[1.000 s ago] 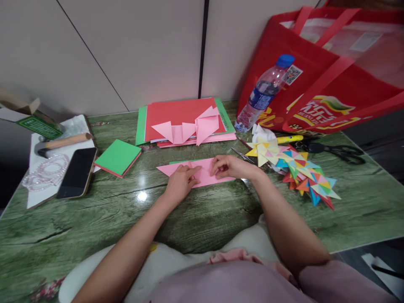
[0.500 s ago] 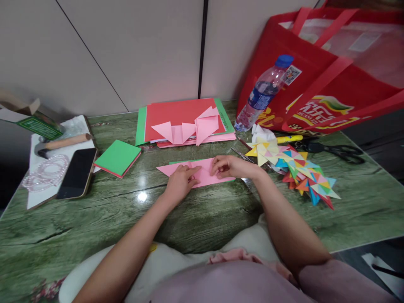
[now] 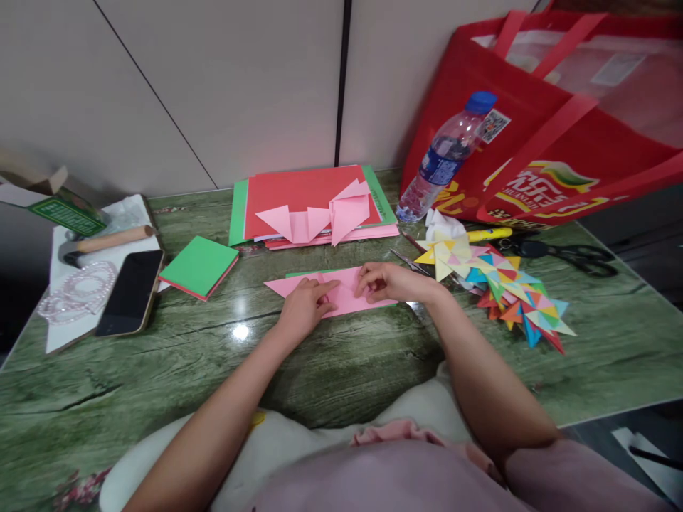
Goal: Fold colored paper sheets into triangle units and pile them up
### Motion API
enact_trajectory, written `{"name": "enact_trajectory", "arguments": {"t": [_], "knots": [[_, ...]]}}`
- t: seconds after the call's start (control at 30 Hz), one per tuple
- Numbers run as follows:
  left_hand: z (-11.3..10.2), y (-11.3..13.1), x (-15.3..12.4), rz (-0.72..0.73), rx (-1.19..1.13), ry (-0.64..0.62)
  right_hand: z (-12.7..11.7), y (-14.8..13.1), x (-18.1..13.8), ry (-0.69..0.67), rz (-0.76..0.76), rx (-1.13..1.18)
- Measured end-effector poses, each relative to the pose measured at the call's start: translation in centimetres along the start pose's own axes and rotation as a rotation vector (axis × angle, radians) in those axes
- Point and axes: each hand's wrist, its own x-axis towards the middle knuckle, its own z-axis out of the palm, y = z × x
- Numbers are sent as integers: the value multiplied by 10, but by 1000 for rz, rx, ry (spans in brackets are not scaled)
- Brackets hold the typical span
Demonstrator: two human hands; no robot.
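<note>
Evidently, two pink pieces (image 3: pixel 320 219) are folded, the pink strip (image 3: pixel 344 301) only partly, beneath left hand (image 3: pixel 304 306), fingers apart, and right hand (image 3: pixel 388 282), fingers curled, grip indiscernible.

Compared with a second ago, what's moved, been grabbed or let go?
Nothing visibly moved, was newly grabbed or released. The left hand and right hand stay on the pink strip. The green-topped square stack, phone and bottle also stayed put.
</note>
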Motion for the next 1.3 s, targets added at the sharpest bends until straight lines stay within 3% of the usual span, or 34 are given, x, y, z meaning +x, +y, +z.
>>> {"name": "enact_trajectory", "arguments": {"t": [0.37,0.67,0.93,1.1,1.3], "knots": [[-2,3,-1,-13,20,-14,2,2,1,9,35,-50],[-2,12,-4,-2,122,-7,0,-18,-1,37,265,-331],[0,7,-4,114,245,-78,0,-22,1,2,395,-347],[-1,7,-5,115,300,-105,2,-22,2,106,580,-429],[-5,13,-7,75,421,-136,-1,-24,-1,62,553,-433]]}}
